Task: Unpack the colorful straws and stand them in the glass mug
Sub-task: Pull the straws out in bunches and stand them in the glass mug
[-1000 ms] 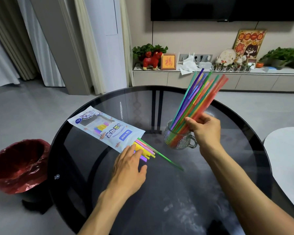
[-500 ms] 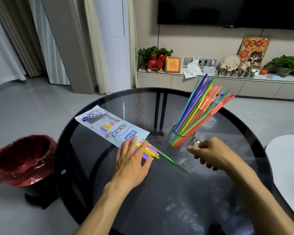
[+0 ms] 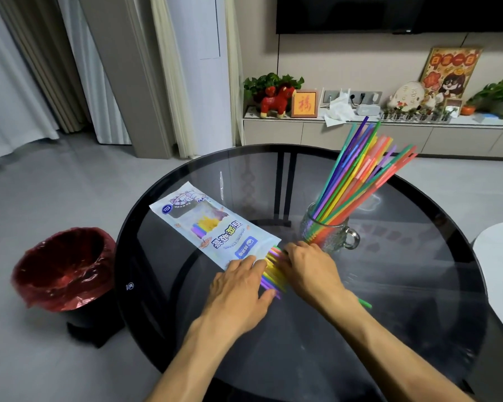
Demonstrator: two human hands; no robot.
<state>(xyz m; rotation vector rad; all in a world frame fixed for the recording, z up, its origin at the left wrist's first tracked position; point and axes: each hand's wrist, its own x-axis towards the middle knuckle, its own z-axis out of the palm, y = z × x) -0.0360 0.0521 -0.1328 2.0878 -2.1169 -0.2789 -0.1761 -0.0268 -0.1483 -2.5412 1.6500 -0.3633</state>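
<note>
On the round black glass table [image 3: 418, 285] lies a flat white-and-blue plastic straw packet [image 3: 212, 230] printed "HYGIENIC STRAWS" and "40" (the larger characters read upside down) — loose colorful straw ends [image 3: 272, 271] stick out of its near end. The left hand [image 3: 240, 288] lies flat, fingers spread, on packet and straws, while the right hand [image 3: 308, 271] covers the straws, its grip impossible to tell. Just behind it, the clear textured glass mug [image 3: 328, 233] holds a leaning bundle of bright straws [image 3: 360, 175].
</note>
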